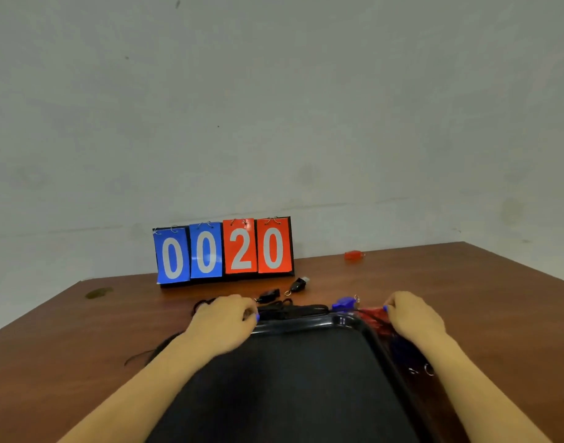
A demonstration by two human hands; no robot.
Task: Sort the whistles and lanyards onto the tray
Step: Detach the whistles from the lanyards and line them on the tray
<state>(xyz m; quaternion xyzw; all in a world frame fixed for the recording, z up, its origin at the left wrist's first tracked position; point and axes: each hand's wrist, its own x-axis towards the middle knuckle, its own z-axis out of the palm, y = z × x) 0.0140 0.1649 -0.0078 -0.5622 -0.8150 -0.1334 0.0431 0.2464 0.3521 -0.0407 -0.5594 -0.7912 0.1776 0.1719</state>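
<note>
Black tray (306, 324) is seen near centre on the brown table (466, 282), its far rim glossy, its bed dark and bare where visible. Left hand (223, 324) is placed at the tray's far-left corner, fingers curled down over black lanyards (284, 310) bunched just past the rim; whether a cord is actually pinched cannot be told. More black cord (140, 358) trails left of that forearm on the table. Right hand (415, 318) is set at the far-right corner, fingers bent onto a red lanyard (370, 314) lying beside the rim; grip not confirmed. Blue whistle (344, 303) sits just beyond the far-right corner, touching the red cord area. A dark blue lanyard (402, 350) with a metal ring (429, 369) lies right of the tray, partly hidden by the right forearm. Two black whistles (269, 295) (298, 284) are found further back, near the scoreboard (223, 251), which reads 00 on blue and 20 on red. Red whistle (353, 254) lies far right, well apart from the rest. Image is blurred; small details are not resolvable.
</note>
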